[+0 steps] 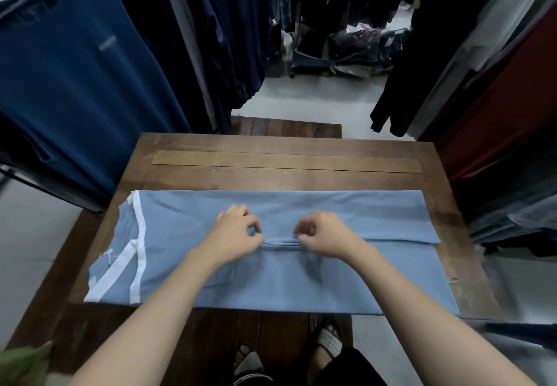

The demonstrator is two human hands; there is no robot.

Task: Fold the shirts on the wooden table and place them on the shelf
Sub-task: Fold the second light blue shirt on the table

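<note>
A light blue shirt [346, 283] with white trim at its left end lies spread lengthwise across the wooden table [286, 156]. Its far half is folded over toward me, and the folded edge runs across the middle. My left hand [238, 232] and my right hand [325, 232] sit side by side at the centre of that edge. Each hand has curled fingers that pinch the folded edge of the cloth. No shelf shows in this view.
Racks of hanging clothes close in on both sides: blue garments [75, 84] at left, dark and red ones [497, 99] at right. Bagged clothes [355, 51] lie on the floor beyond the table. A lower wooden platform [286, 127] stands behind the table.
</note>
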